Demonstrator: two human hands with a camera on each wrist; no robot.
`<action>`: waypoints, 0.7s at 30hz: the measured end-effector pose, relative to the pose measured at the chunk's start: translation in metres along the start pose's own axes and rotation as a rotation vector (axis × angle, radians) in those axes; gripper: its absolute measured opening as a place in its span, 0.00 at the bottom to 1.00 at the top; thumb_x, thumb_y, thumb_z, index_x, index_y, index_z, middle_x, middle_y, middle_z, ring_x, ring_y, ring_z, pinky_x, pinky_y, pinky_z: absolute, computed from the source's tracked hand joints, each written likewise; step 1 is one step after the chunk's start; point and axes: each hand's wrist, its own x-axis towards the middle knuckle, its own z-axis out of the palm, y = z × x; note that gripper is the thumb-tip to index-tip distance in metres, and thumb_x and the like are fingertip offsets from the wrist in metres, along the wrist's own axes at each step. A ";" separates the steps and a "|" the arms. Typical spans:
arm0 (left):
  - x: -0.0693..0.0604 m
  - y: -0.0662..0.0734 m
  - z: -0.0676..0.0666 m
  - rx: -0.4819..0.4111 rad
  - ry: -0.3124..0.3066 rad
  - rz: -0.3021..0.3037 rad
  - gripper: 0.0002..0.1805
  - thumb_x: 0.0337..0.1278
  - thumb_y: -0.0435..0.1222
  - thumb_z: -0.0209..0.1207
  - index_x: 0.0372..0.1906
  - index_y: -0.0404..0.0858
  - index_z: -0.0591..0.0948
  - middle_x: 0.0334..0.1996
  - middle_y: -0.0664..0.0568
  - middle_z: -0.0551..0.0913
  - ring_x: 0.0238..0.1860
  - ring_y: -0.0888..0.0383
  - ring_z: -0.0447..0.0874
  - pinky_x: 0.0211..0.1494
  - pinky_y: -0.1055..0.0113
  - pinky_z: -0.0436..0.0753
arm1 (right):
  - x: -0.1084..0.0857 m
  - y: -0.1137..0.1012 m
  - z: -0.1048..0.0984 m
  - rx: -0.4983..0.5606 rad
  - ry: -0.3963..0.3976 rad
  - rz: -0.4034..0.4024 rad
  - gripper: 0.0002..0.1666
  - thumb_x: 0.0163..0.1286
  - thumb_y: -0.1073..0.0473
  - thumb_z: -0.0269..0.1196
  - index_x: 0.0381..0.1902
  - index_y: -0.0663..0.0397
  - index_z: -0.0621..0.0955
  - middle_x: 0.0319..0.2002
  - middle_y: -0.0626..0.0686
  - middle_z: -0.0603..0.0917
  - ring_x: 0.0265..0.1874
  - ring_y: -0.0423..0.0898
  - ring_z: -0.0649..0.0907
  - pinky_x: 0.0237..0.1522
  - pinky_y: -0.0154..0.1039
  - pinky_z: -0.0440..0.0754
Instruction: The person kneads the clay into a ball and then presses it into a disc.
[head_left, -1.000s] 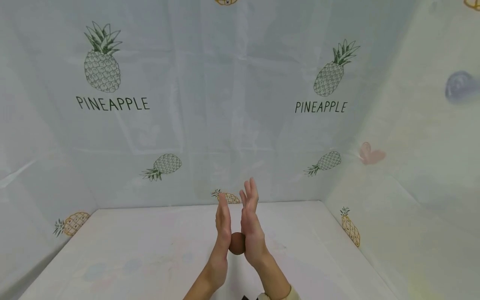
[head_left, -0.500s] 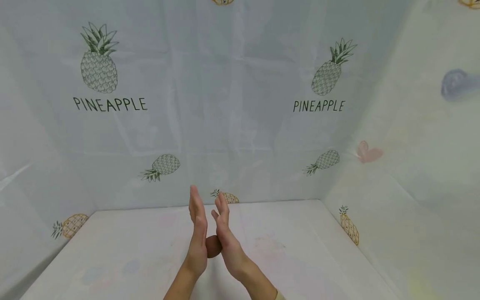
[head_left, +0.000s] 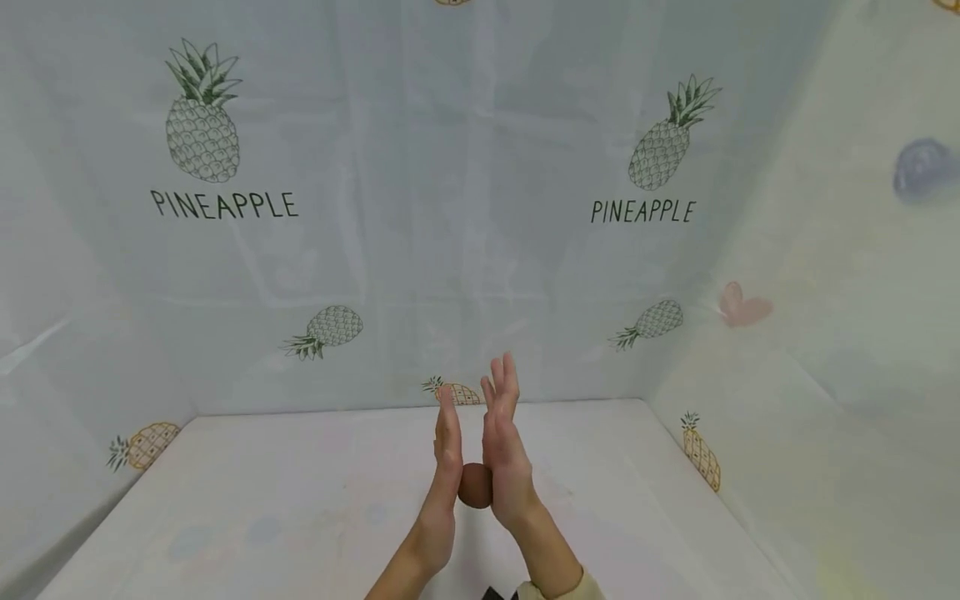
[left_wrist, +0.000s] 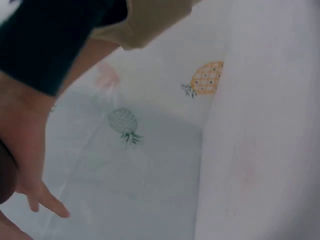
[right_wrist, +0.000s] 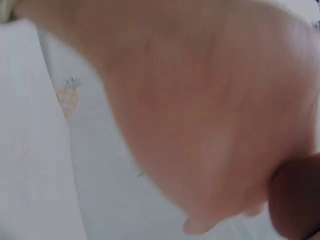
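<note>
A smooth brown ball (head_left: 475,486) sits between my two upright palms, above the white surface. From one side my left hand (head_left: 447,457) touches it with straight fingers. My right hand (head_left: 509,467) presses on the other side, fingers extended and their tips higher than the left ones. In the left wrist view, part of the ball (left_wrist: 6,175) shows at the left edge beside the right hand (left_wrist: 25,140). A blurred palm fills much of the right wrist view, with the ball (right_wrist: 298,200) against it at lower right.
A white table surface (head_left: 262,475) lies below the hands. Behind it hangs a pale sheet (head_left: 420,208) printed with pineapples, and similar sheets (head_left: 847,375) (head_left: 52,333) close off both sides. A beige sleeve (head_left: 573,587) covers the right forearm.
Half a second ago both hands and the ball were farther left, with the left fingertips higher. They have since shifted right, close to their position one second ago, and the right fingertips are higher.
</note>
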 end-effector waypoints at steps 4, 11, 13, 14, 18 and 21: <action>-0.003 0.010 0.002 -0.007 0.000 -0.017 0.32 0.85 0.46 0.17 0.85 0.63 0.27 0.84 0.69 0.19 0.82 0.63 0.12 0.69 0.21 0.16 | 0.002 0.010 -0.002 -0.018 0.013 0.040 0.37 0.87 0.43 0.27 0.85 0.27 0.27 0.85 0.42 0.27 0.85 0.52 0.33 0.74 0.73 0.20; -0.003 0.018 -0.015 0.032 0.109 0.026 0.32 0.85 0.50 0.18 0.85 0.64 0.29 0.85 0.68 0.22 0.84 0.61 0.14 0.73 0.25 0.19 | -0.005 0.024 0.019 -0.024 -0.096 0.231 0.36 0.88 0.39 0.27 0.85 0.24 0.28 0.86 0.43 0.29 0.86 0.56 0.37 0.78 0.73 0.27; 0.000 0.018 -0.022 0.028 0.140 0.031 0.33 0.84 0.52 0.20 0.86 0.64 0.29 0.85 0.69 0.22 0.83 0.60 0.13 0.73 0.25 0.18 | -0.008 0.022 0.027 -0.038 -0.137 0.255 0.36 0.87 0.38 0.27 0.84 0.22 0.28 0.86 0.42 0.29 0.86 0.56 0.38 0.78 0.74 0.28; 0.001 0.018 -0.026 0.026 0.154 0.030 0.33 0.84 0.54 0.20 0.85 0.65 0.29 0.84 0.69 0.21 0.83 0.60 0.12 0.72 0.25 0.18 | -0.010 0.020 0.031 -0.048 -0.151 0.258 0.36 0.87 0.38 0.26 0.84 0.22 0.27 0.85 0.41 0.28 0.86 0.56 0.38 0.78 0.74 0.29; 0.004 0.013 -0.035 0.031 0.171 0.021 0.34 0.83 0.57 0.21 0.85 0.65 0.29 0.84 0.69 0.20 0.82 0.59 0.10 0.71 0.25 0.16 | -0.013 0.010 0.039 -0.050 -0.167 0.226 0.36 0.86 0.38 0.26 0.84 0.21 0.27 0.85 0.38 0.27 0.86 0.52 0.37 0.76 0.75 0.27; 0.005 0.006 -0.033 0.031 0.149 -0.023 0.33 0.84 0.56 0.20 0.85 0.67 0.29 0.84 0.70 0.20 0.81 0.59 0.07 0.71 0.26 0.13 | -0.013 0.004 0.037 -0.031 -0.145 0.160 0.36 0.87 0.41 0.26 0.84 0.22 0.28 0.85 0.39 0.28 0.85 0.51 0.35 0.75 0.76 0.25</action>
